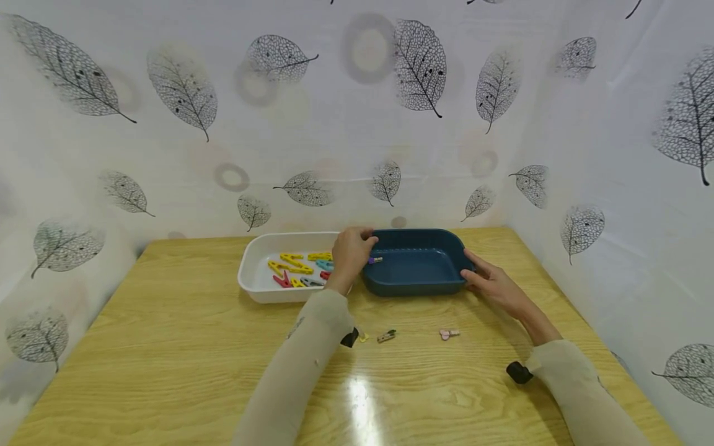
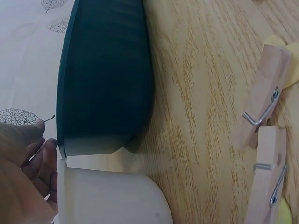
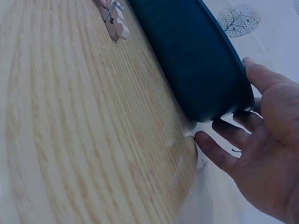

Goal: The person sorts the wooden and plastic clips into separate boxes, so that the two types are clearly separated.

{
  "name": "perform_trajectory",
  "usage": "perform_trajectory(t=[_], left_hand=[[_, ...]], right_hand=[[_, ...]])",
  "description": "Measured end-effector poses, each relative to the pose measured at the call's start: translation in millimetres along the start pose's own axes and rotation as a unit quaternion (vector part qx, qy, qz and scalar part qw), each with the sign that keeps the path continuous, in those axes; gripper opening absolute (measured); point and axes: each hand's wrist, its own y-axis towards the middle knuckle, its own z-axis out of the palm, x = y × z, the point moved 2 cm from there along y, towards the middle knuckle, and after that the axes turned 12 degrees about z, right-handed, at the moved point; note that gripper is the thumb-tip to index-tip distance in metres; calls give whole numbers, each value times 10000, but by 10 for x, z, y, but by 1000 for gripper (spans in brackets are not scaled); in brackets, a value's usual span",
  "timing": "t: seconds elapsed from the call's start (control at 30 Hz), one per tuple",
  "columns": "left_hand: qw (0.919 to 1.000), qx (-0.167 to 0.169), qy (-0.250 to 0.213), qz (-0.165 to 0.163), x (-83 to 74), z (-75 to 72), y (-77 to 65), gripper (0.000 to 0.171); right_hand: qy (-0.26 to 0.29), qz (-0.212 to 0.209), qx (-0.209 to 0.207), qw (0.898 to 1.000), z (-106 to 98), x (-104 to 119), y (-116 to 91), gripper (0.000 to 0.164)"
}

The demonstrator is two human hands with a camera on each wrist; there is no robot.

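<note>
A dark blue tray (image 1: 415,288) stands on the wooden table. At its left end, beside a white tray (image 1: 301,297), my left hand (image 1: 352,253) has loosely bent fingers. In the left wrist view a fingertip is right at the blue rim, with nothing between thumb and finger. My right hand (image 1: 496,290) holds the blue tray's right end, thumb by the rim and other fingers low against the end. A small purple clothespin (image 1: 375,260) lies inside the blue tray near my left hand. Plastic clothespins (image 1: 298,267), yellow, red, blue and grey, lie in the white tray.
Before the trays lie small wooden clothespins: one with green (image 1: 387,336), one with pink (image 1: 449,334), and one with yellow (image 1: 364,337) partly hidden by the left cuff. A leaf-patterned cloth (image 1: 329,136) hangs behind the table and along its sides.
</note>
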Motion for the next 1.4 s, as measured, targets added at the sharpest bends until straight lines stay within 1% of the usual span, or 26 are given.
perform_trajectory(t=[0.17,0.27,0.43,0.57,0.67,0.83,1.03,1.13,1.27,1.4], left_hand=[[9999,45,-71,71,31,-5,7,27],[9996,88,-171,197,40,-31,3,26],[9978,161,-344,543,25,-130,-33,26],[9958,267,-416,776,26,-217,-89,27],[9941,350,-570,853,28,-287,-141,28],[9917,447,-659,1010,31,-407,-220,29],[9918,600,-576,966,27,-530,-295,32],[9908,667,-559,1037,28,-580,-336,33],[9885,679,-669,1177,32,-647,-398,32],[9869,710,-892,1141,40,-718,-476,30]], right_hand=[[15,-1,-21,10000,1,-1,1,69],[-7,-8,-20,10000,1,2,-1,69],[-32,-46,2,10000,-2,8,-5,69],[-28,-37,8,10000,-3,-3,-9,69],[-10,-33,37,10000,2,-6,-15,69],[26,-44,53,10000,11,-12,-22,69],[47,-69,61,9999,13,-10,-29,69],[7,-61,35,10000,11,-7,-32,69],[-30,-47,13,10000,6,-4,-24,69],[-58,-46,1,10000,8,4,-9,69]])
